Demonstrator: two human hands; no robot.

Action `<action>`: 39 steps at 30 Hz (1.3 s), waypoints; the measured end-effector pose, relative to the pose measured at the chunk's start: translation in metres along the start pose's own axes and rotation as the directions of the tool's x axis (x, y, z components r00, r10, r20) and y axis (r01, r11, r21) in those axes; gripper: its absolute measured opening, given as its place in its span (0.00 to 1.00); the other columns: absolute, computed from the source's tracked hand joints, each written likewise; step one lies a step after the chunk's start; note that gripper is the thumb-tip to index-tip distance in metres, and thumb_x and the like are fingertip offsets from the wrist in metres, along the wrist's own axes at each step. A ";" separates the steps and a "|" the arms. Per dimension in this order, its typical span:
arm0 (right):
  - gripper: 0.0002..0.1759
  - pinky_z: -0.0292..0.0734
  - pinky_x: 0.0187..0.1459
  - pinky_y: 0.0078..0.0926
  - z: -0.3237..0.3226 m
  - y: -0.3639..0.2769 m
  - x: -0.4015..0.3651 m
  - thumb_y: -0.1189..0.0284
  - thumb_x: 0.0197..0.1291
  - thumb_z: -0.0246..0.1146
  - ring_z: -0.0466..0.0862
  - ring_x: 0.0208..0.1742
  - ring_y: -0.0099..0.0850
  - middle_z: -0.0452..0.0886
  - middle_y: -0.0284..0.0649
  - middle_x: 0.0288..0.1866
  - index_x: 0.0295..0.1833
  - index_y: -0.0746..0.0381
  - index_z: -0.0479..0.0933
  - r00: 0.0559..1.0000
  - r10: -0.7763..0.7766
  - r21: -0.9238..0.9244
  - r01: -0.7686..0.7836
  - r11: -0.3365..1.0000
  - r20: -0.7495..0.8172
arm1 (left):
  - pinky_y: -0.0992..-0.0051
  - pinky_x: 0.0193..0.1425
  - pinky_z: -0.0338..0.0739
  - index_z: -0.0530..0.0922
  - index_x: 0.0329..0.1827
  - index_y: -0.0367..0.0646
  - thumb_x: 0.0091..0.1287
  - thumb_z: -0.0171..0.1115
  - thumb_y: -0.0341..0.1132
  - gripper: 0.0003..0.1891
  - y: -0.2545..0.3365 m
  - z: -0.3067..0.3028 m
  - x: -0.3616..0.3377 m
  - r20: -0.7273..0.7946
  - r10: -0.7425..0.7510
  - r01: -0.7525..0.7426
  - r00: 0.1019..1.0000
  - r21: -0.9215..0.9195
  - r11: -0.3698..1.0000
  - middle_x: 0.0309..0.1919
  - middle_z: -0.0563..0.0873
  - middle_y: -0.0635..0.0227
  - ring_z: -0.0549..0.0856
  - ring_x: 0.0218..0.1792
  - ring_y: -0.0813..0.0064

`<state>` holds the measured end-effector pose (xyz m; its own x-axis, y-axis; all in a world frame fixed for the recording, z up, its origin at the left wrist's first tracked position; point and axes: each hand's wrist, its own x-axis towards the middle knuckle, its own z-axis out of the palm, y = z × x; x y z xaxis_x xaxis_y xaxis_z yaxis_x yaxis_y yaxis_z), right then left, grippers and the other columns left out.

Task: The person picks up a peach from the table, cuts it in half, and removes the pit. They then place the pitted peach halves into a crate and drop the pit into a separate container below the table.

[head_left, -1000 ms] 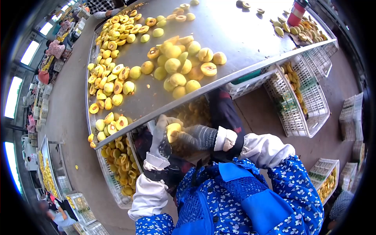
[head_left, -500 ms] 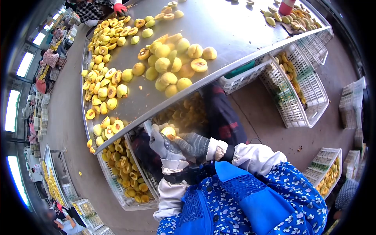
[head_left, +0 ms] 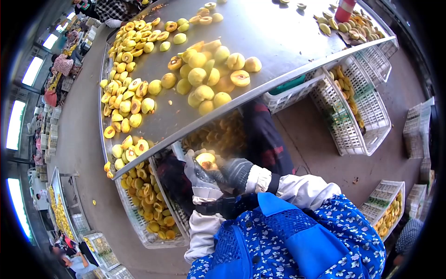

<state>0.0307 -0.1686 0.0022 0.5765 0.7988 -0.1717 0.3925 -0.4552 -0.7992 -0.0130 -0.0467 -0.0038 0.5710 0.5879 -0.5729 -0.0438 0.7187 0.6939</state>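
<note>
Hands have pulled in closer to the body than a second ago, below the counter (head_left: 274,42) edge. Left hand (head_left: 200,176) and right hand (head_left: 236,171) are both closed on one peach (head_left: 206,160) (orange flesh now showing, so probably opened). Pile (head_left: 209,79) sits on the counter, crate (head_left: 144,218) of halves beneath. The counter lip crowds the hands.

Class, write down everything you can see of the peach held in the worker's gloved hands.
The peach is small, rounded and yellow, with a darker orange-red patch facing the camera. This may be a cut face or a pit hollow, but it is too blurred to be sure. It sits between the gloved left hand and right hand, both pressed against it, just below the near edge of the metal table. The gloves hide its lower part.
</note>
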 end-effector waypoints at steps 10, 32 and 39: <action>0.20 0.71 0.25 0.47 -0.003 0.019 0.006 0.54 0.62 0.52 0.79 0.25 0.50 0.79 0.50 0.26 0.47 0.60 0.69 0.981 -0.163 -0.190 0.180 0.965 0.102 | 0.76 0.15 0.73 0.76 0.35 0.37 0.67 0.53 0.47 0.18 0.001 -0.007 -0.005 -0.070 0.097 -0.085 0.993 0.154 0.984 0.24 0.82 0.57 0.79 0.16 0.69; 0.18 0.70 0.33 0.50 -0.013 0.017 0.039 0.56 0.63 0.56 0.79 0.32 0.55 0.79 0.54 0.29 0.45 0.59 0.66 0.931 -0.259 -0.084 0.245 0.966 -0.259 | 0.71 0.58 0.73 0.71 0.59 0.39 0.70 0.43 0.57 0.30 -0.010 -0.018 0.000 0.430 -0.036 0.115 0.902 -0.159 0.981 0.51 0.79 0.62 0.78 0.52 0.68; 0.17 0.69 0.25 0.49 -0.006 0.014 0.012 0.57 0.66 0.52 0.78 0.26 0.55 0.78 0.55 0.24 0.40 0.62 0.69 0.961 -0.101 0.115 0.134 0.984 -0.257 | 0.75 0.51 0.75 0.76 0.50 0.39 0.67 0.45 0.61 0.31 -0.008 -0.042 0.018 0.294 -0.008 0.066 0.956 -0.189 0.980 0.45 0.82 0.63 0.81 0.45 0.71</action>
<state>0.0476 -0.1676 -0.0077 0.6989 0.7124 0.0635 0.3809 -0.2956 -0.8761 -0.0367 -0.0262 -0.0378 0.7872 0.4473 -0.4246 -0.1603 0.8132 0.5594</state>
